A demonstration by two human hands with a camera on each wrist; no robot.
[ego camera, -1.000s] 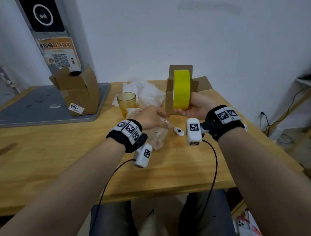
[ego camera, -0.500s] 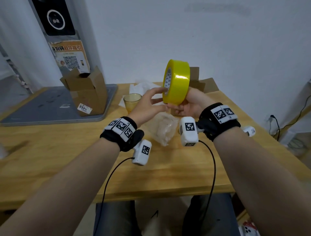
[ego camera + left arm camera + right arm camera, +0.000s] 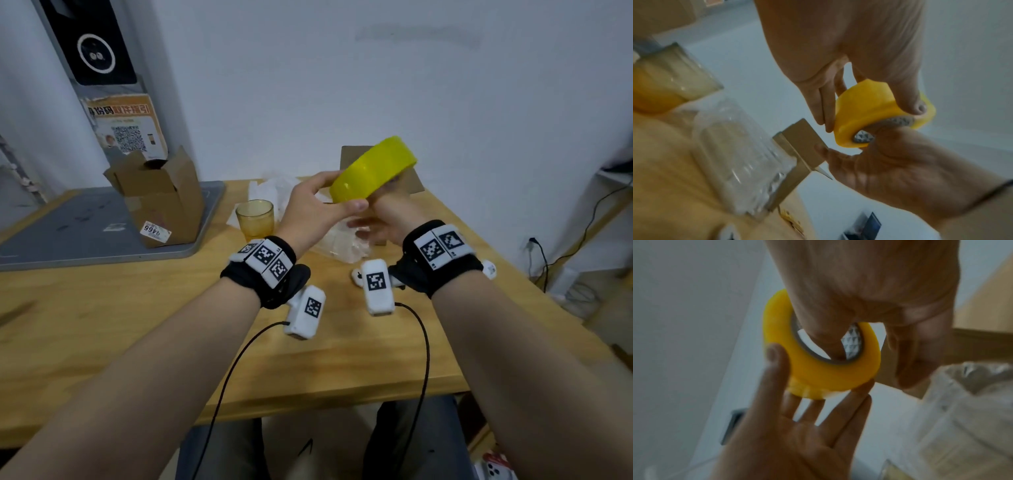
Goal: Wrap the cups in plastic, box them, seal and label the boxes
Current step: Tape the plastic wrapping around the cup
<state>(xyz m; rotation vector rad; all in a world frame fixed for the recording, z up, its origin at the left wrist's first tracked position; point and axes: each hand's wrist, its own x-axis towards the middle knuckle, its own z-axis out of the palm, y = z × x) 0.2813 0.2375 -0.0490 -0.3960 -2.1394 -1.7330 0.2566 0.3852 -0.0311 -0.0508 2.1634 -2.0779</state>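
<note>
Both hands hold the yellow tape roll [image 3: 373,169] tilted in the air above the tabletop [image 3: 137,342]. The left hand [image 3: 308,209] has its grip closed on the outer rim, thumb and fingers pinching it; the right hand [image 3: 387,219] hooks a finger [image 3: 824,339] through the core, while the plastic-wrapped cup [image 3: 342,243] lies below

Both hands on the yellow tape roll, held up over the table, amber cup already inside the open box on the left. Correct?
Not quite. The amber cup is not in the open box; it stands on the table beside it, as the head view shows. The rest holds: left hand and right hand both hold the yellow tape roll above the table.
</note>
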